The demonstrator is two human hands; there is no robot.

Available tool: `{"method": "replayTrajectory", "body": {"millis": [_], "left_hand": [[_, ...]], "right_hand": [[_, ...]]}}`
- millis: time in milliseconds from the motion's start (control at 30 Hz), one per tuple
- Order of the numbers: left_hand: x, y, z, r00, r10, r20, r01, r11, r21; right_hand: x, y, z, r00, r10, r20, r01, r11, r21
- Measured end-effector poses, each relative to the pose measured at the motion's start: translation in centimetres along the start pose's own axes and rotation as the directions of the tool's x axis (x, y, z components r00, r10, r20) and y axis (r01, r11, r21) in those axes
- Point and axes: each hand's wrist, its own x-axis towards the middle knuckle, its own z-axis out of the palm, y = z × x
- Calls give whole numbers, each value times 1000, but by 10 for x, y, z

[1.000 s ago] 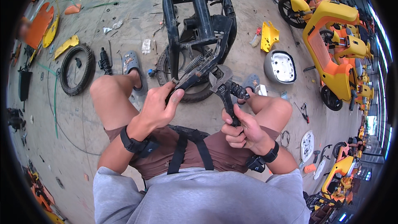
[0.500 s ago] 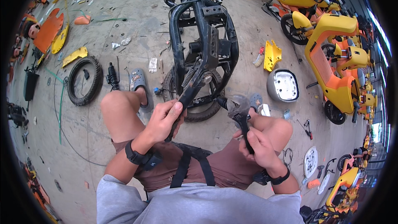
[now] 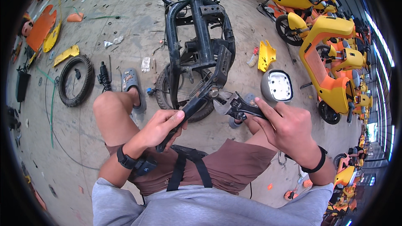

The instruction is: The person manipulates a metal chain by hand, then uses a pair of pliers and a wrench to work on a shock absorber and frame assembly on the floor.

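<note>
My left hand (image 3: 164,126) grips the black kickstand (image 3: 193,108) of a stripped scooter frame (image 3: 204,37), thumb laid along the bar. A coil spring (image 3: 197,88) runs beside the kickstand, and a bolt (image 3: 214,92) shows at its upper end. In my right hand (image 3: 284,127) is an adjustable wrench (image 3: 250,108) with a black handle and a silver head. The wrench lies across to the left, its jaws right at the bolt; whether they sit around it I cannot tell. My right index finger stretches along the handle.
Behind the kickstand is a wheel (image 3: 163,90). Leftward lie a loose tire (image 3: 65,81) and a shock absorber (image 3: 104,77). A grey-white shell (image 3: 277,86) and a yellow panel (image 3: 266,56) lie on the right, before yellow scooters (image 3: 331,75).
My right hand has risen and swung the wrench from near upright to lying across, its head now at the bolt. My left hand still holds the kickstand. The whole view has shifted slightly.
</note>
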Motion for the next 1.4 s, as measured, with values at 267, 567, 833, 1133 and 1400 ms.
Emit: {"method": "replayTrajectory", "body": {"millis": [267, 567, 833, 1133, 1400], "left_hand": [[0, 2, -3, 998, -55, 10, 55, 998, 16], [-1, 3, -2, 993, -122, 0, 121, 992, 42], [-1, 2, -2, 988, -154, 11, 154, 988, 13], [-1, -1, -1, 987, -158, -16, 159, 987, 24], [0, -4, -1, 980, -199, -1, 199, 980, 0]], "right_hand": [[18, -6, -18, 994, -105, 22, 107, 985, -136], [32, -11, -32, 955, -172, 241, 240, 927, -289], [37, -13, -33, 945, -176, 276, 251, 932, -263], [43, -6, -26, 951, -114, 287, 152, 981, -116], [36, 15, 3, 949, -276, 152, 297, 944, -145]]}}
